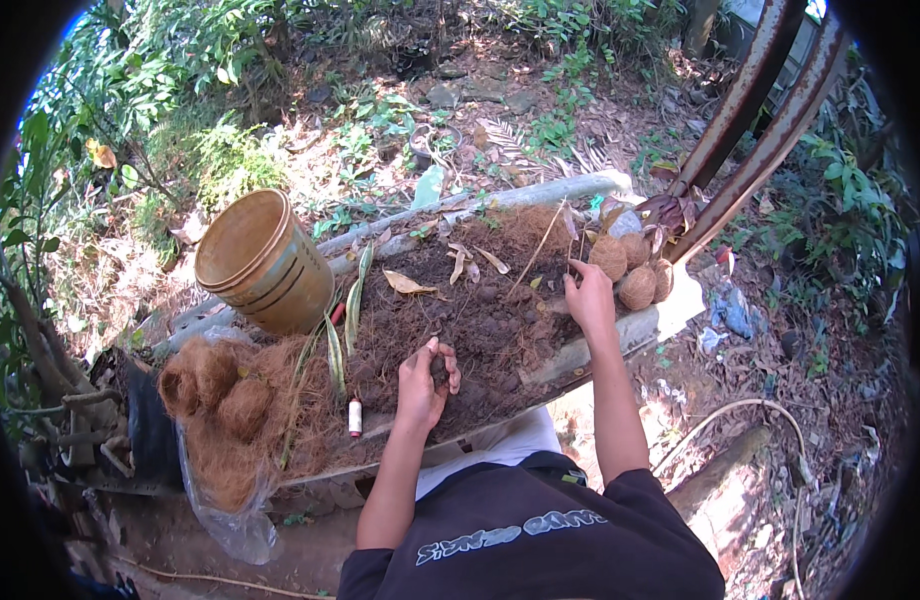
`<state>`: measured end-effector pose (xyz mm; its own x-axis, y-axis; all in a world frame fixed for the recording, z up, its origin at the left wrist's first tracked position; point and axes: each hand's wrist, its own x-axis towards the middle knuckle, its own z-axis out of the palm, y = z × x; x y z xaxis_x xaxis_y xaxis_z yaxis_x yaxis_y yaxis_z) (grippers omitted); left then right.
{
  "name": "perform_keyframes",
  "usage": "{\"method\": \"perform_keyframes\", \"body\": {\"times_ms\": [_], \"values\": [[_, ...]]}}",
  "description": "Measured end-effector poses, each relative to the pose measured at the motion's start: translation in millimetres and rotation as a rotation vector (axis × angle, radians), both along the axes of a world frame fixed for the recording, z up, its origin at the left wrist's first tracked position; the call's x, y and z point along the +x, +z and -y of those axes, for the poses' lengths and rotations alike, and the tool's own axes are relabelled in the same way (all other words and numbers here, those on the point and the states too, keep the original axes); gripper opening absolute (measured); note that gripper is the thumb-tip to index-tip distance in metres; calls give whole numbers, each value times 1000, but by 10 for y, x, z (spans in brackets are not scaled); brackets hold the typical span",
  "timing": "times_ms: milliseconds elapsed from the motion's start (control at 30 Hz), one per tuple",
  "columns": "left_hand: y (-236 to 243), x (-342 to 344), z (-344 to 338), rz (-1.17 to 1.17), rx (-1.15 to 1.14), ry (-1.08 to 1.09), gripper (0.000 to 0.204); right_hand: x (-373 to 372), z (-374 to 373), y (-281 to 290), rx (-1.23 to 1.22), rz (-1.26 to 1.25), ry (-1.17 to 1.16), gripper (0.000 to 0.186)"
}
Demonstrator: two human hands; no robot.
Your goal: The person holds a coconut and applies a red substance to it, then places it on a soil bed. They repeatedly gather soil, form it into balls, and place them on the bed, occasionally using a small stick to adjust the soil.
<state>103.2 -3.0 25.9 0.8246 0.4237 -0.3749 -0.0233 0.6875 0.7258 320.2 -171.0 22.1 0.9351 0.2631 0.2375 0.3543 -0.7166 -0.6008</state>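
Curled round a dark, soil-like lump (440, 371), my left hand (421, 388) hangs over the near side of the soil bed (480, 325). My right hand (589, 298) reaches to the bed's right part, with its fingertips closed at a thin dark twig (570, 249); the grip is small and partly hidden. A longer pale stick (540, 245) leans in the soil just left of that hand. Several brown, husked coconuts (637, 287) lie beside it on the right. Nearest my left hand are a white thread spool (355, 418) and long green-yellow leaves (336, 358).
A worn yellowish bucket (265, 265) tilts on the bed's far left. Brown coconut fibre with fibrous husks (245, 408) is heaped at the left end, above a clear plastic sheet (230, 520). Rusty metal beams (745, 130) slant up at the right. A hose (750, 403) curves over the ground.
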Motion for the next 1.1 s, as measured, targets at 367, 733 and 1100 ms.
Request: {"method": "perform_keyframes", "body": {"times_ms": [367,733,1100], "values": [[-108,40,27,75,51,72,29,28,-65,-48,-140,26,-22,26],[-117,79,103,68,-17,157,30,59,-89,-91,-149,130,-9,33],[-150,26,199,42,-39,157,31,5,-204,177,-526,-84,-6,40]]}}
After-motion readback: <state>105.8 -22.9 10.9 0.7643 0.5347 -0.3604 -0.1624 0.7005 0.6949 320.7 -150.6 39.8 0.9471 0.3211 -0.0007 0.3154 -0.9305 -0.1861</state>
